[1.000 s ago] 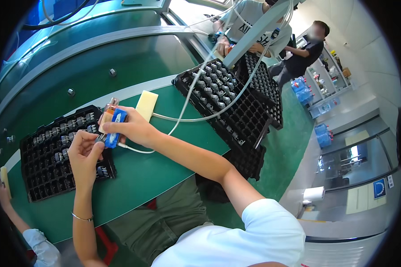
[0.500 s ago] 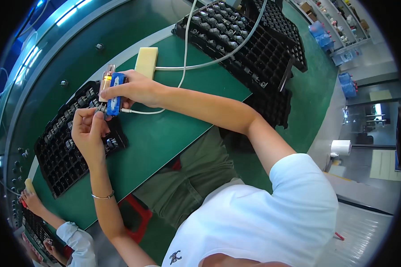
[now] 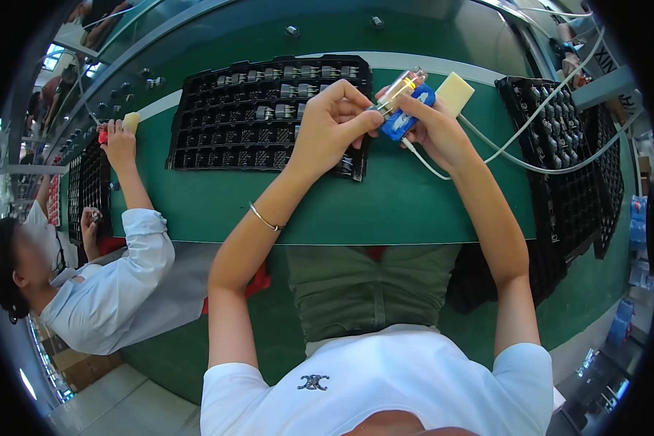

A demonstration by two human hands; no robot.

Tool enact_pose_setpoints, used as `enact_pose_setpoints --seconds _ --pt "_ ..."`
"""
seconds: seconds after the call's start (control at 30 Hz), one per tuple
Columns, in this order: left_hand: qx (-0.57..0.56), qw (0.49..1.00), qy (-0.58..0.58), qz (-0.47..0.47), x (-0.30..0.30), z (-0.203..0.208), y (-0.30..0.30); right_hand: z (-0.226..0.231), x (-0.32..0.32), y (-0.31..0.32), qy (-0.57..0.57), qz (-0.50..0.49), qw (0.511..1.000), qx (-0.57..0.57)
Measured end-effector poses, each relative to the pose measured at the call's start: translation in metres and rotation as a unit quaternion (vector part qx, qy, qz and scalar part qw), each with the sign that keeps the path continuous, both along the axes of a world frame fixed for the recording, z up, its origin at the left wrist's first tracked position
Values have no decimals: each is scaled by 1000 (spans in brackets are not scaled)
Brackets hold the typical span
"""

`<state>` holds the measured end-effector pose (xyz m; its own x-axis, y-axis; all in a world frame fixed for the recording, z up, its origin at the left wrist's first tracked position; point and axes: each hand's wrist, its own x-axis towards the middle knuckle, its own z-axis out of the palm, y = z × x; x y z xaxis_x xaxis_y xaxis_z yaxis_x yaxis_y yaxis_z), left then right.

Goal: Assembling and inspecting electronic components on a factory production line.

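My right hand (image 3: 441,132) is wrapped round a handheld tool (image 3: 407,114) with a blue-covered grip, a clear tube and a glowing yellow band. A thin white cable runs from its lower end. Close against the tool, my left hand (image 3: 333,127), a bangle on its wrist, is closed in a pinch on a small metal part (image 3: 376,108). The fingers hide most of that part. Both hands are above the right end of a black compartment tray (image 3: 229,134), whose far rows hold several small metal parts. A pale yellow block (image 3: 455,93) lies just beyond my right hand.
Black trays with metal parts (image 3: 552,138) are stacked at the right, with a pale cable (image 3: 519,161) looping across to the yellow block. Left, a co-worker's hand (image 3: 120,142) rests near another black tray (image 3: 89,182). Loose metal parts (image 3: 292,31) sit beyond the green table (image 3: 218,211).
The whole view has swung round, so the table edge now runs level and the co-worker shows more fully at left. Both hands stay together, keeping their hold on the tool and the metal part.
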<state>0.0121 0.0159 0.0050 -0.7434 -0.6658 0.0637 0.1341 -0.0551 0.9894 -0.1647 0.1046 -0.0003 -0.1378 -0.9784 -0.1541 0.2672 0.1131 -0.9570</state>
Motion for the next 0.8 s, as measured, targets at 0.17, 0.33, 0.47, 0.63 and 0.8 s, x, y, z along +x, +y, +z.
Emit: enact_pose_setpoints --seconds 0.17,0.33,0.47,0.63,0.8 --pt "-9 1000 -13 26 2 1 -2 -3 -2 -1 -37 -35 999 10" --pt "-14 1000 -7 11 -4 -1 -1 -2 3 1 -52 -34 998 7" --pt "-11 1000 -26 -6 2 -2 -6 -4 0 -1 -63 14 997 29" --pt "-97 995 -26 -24 3 -9 -14 5 -11 9 -49 41 998 11" --pt "-382 867 -265 176 52 24 -61 29 -42 19 235 -56 968 -74"
